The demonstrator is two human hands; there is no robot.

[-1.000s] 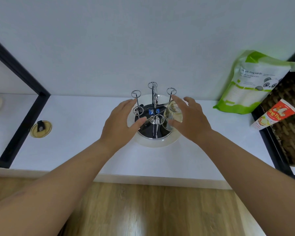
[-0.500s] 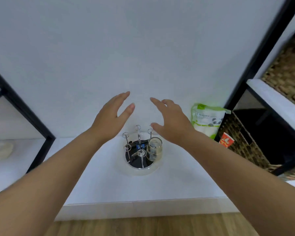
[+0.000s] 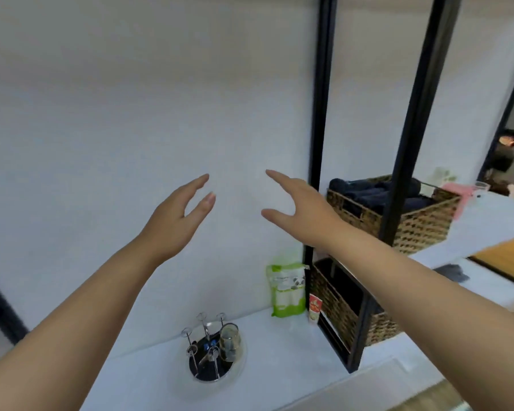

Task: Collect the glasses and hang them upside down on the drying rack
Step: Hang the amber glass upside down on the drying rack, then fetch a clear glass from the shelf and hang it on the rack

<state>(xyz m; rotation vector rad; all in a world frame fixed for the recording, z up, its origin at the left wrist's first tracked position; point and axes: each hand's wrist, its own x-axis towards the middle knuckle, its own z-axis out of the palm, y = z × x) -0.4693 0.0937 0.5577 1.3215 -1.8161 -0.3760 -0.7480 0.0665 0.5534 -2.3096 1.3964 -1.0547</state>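
Note:
The round drying rack (image 3: 211,372) with thin chrome prongs stands on the white counter, low in the view. One clear glass (image 3: 229,341) hangs upside down on its right prong. My left hand (image 3: 177,221) and my right hand (image 3: 301,207) are both raised high in front of the wall, far above the rack, fingers apart and holding nothing. Another clear glass (image 3: 481,186) stands far right on a white shelf top.
A green and white pouch (image 3: 287,289) and a small red tube (image 3: 314,308) lean by the black shelf frame (image 3: 318,143). Wicker baskets (image 3: 422,223) fill the shelves on the right. Another person (image 3: 502,158) is at the far right.
My hands left the rack and rose in front of the wall. The view swung up and to the right, so the rack with its glass now sits low and the shelves show.

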